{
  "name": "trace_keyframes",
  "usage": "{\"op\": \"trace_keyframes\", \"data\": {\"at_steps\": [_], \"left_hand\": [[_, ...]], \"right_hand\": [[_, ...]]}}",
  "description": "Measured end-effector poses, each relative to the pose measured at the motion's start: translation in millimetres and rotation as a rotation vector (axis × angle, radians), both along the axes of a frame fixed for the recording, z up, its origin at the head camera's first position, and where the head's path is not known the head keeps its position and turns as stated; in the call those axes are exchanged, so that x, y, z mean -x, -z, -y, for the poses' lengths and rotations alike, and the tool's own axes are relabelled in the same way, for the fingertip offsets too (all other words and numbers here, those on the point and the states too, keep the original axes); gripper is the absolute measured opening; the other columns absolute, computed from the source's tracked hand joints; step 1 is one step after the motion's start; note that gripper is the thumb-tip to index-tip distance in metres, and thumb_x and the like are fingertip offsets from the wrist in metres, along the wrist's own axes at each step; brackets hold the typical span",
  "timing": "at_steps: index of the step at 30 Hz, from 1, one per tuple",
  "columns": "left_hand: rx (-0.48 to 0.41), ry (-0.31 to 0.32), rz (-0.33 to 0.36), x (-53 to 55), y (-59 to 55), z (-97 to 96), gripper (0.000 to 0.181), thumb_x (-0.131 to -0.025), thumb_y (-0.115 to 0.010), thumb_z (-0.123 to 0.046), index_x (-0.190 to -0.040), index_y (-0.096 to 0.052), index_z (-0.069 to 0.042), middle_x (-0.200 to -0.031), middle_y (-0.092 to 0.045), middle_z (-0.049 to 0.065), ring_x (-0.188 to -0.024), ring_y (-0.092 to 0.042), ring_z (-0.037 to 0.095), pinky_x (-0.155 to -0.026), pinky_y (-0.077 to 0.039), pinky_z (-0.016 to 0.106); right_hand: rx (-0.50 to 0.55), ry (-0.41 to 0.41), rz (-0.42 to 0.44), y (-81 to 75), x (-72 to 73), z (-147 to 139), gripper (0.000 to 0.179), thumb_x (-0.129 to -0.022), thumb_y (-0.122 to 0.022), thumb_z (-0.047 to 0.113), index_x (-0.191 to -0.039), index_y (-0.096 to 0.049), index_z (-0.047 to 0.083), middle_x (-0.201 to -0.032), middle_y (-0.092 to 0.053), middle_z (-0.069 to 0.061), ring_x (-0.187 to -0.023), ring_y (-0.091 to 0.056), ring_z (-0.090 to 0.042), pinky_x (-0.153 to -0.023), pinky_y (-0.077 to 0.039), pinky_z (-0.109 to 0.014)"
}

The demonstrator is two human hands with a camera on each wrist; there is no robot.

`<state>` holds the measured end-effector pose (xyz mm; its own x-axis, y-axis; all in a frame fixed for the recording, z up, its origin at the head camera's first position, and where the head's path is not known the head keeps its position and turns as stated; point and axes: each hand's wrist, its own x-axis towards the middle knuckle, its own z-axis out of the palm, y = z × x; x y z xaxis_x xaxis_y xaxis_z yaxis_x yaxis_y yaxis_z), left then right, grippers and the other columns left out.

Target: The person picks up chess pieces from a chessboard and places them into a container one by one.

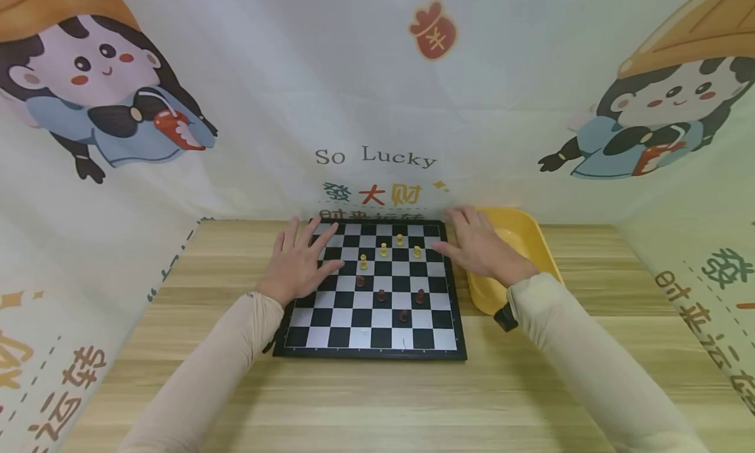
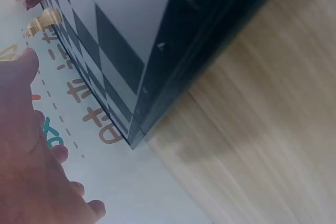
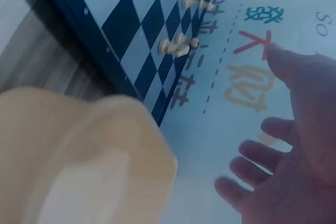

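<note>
A black-and-white chessboard lies on the wooden table. Several pale yellow chess pieces stand on its far half, and several dark red chess pieces stand nearer the front. Fingers spread, my left hand is over the board's left side; the left wrist view shows this hand holding nothing. My right hand reaches across the left rim of a yellow plastic tray, its thumb toward the board's right edge. In the right wrist view that hand has extended fingers and an empty palm.
Behind the table hangs a white printed cloth with cartoon figures and lettering, and it also covers both sides. Bare wood of the table runs along the front. A dark strap shows at the right wrist.
</note>
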<state>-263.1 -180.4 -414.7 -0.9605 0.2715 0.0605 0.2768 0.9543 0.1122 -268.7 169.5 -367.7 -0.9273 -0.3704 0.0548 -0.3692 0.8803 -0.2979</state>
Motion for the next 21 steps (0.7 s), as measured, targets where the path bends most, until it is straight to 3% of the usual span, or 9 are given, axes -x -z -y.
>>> {"op": "trace_keyframes", "data": {"at_steps": [7, 12, 17, 21], "left_hand": [[-0.001, -0.001, 0.02, 0.6, 8.1, 6.8, 0.077, -0.102, -0.047, -0.061, -0.165, -0.018, -0.027, -0.173, -0.014, 0.014, -0.159, 0.0, 0.047, -0.125, -0.011, 0.07], [0.022, 0.001, 0.003, 2.9, 12.9, 10.3, 0.08, -0.1, -0.052, -0.06, -0.165, -0.02, -0.027, -0.172, -0.017, 0.013, -0.159, -0.004, 0.048, -0.124, -0.017, 0.07], [0.045, 0.012, -0.003, 3.2, 16.1, 11.9, 0.086, -0.095, -0.059, -0.061, -0.164, -0.023, -0.025, -0.17, -0.023, 0.015, -0.156, -0.014, 0.051, -0.121, -0.024, 0.071], [0.058, 0.013, 0.008, 2.0, 15.9, 11.5, 0.089, -0.093, -0.061, -0.063, -0.164, -0.024, -0.023, -0.169, -0.026, 0.016, -0.154, -0.021, 0.052, -0.12, -0.027, 0.07]], "right_hand": [[0.097, -0.037, 0.082, 2.7, -8.3, 9, 0.076, -0.101, -0.061, 0.042, -0.155, -0.032, -0.003, -0.16, -0.035, -0.023, -0.147, -0.037, -0.039, -0.123, -0.033, -0.055], [0.143, -0.045, 0.149, 9.6, -15.3, 18, 0.07, -0.101, -0.062, 0.041, -0.152, -0.039, -0.002, -0.145, -0.052, -0.022, -0.13, -0.055, -0.034, -0.113, -0.047, -0.051], [0.157, -0.041, 0.198, 15.2, -23.4, 25, 0.068, -0.1, -0.063, 0.042, -0.151, -0.043, 0.002, -0.138, -0.058, -0.019, -0.12, -0.06, -0.031, -0.105, -0.053, -0.047], [0.157, -0.013, 0.212, 19.2, -29.3, 28, 0.064, -0.098, -0.065, 0.042, -0.146, -0.049, 0.002, -0.126, -0.063, -0.016, -0.104, -0.061, -0.025, -0.093, -0.056, -0.04]]}}
